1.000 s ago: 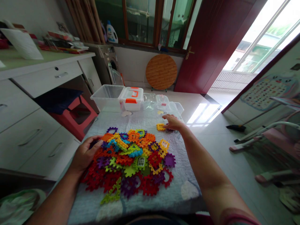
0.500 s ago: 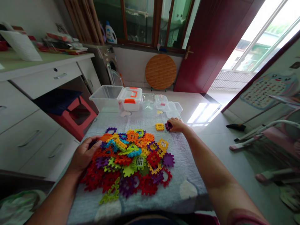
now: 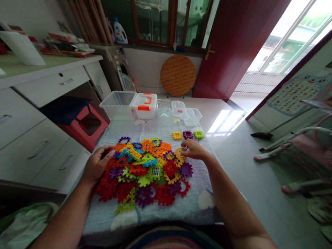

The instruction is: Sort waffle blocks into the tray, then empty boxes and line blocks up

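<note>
Just beyond the right grip (image 3: 195,149), three lattice tiles (image 3: 187,134) are lined up, presumably set apart from the interlocking-tile heap (image 3: 140,169) against the left grip (image 3: 97,163); whether either is holding anything cannot be told

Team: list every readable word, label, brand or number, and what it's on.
None legible.
White bottle by the window: label too blurred.
Wall chart: rows of marks, too small.
Small lidded box: red mark, can't tell if text.
Plastic pieces: no lettering visible.
</note>
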